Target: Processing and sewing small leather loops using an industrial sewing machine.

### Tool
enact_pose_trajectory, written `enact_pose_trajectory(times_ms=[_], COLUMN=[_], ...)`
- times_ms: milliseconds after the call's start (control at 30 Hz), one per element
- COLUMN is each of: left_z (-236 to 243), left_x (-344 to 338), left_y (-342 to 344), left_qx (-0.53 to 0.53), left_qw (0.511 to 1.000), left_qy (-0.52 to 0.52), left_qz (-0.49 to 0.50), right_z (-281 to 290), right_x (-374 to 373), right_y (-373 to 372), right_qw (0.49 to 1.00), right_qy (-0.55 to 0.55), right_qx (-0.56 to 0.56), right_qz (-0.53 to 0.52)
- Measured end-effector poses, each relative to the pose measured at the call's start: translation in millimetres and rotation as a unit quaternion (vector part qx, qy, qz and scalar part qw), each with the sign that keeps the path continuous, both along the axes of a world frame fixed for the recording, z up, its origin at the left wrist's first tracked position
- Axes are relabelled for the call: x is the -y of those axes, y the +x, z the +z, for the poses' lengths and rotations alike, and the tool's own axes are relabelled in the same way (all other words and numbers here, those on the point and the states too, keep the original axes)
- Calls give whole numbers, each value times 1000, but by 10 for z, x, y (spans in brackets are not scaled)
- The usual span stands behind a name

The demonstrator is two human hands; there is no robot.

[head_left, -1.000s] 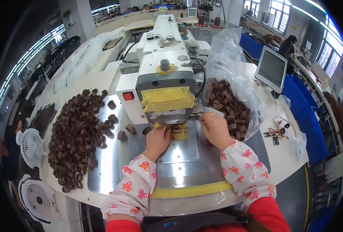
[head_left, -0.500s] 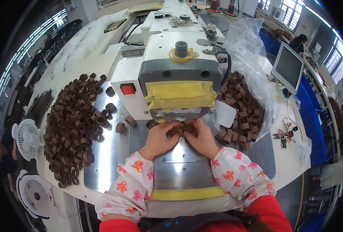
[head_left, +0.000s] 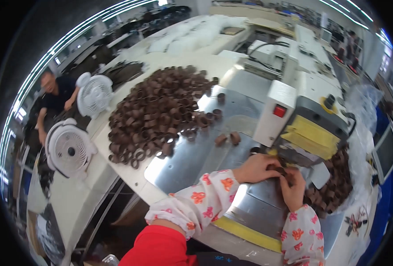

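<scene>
Left hand (head_left: 255, 168) and right hand (head_left: 292, 188), fingers pinched together on one brown ring (head_left: 280, 170) beneath the yellow-taped machine head (head_left: 309, 139); ring heap (head_left: 161, 111) left.

1 head camera looks down (tilted left) at the sewing machine (head_left: 307, 128), close.

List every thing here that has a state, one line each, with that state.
left hand: pinching a small brown ring at the machine head
right hand: gripping the same brown ring
sewing machine: head directly over the hands; running or not, cannot tell
big pile of brown rings: loose, heaped on the table
two white fans: spinning or not, cannot tell
</scene>
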State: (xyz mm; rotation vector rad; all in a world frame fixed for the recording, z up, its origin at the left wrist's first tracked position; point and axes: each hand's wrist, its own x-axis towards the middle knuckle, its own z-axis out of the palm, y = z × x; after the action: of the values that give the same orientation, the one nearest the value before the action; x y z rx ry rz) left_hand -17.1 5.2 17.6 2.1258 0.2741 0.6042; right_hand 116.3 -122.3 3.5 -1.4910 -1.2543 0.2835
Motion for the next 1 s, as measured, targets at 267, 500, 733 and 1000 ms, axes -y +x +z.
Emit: enact_pose_trajectory(times_ms=[267,500,733,1000], left_z=[-101,-54,-57,-87], left_x=[21,36,-20,-62], left_y=[92,147,273,291], left_qx=[10,-69,-134,-89], left_qw=[997,993,975,969], left_qy=[-66,-74,95,175], left_qz=[34,59,148,151], right_z=[4,41,58,55], right_x=[54,-13,-78,-122], right_y=[61,116,245,272], right_qw=[999,995,990,992], right_qy=[7,24,-19,-42], right_qx=[31,97,140,122], right_qz=[-27,-13,0,4])
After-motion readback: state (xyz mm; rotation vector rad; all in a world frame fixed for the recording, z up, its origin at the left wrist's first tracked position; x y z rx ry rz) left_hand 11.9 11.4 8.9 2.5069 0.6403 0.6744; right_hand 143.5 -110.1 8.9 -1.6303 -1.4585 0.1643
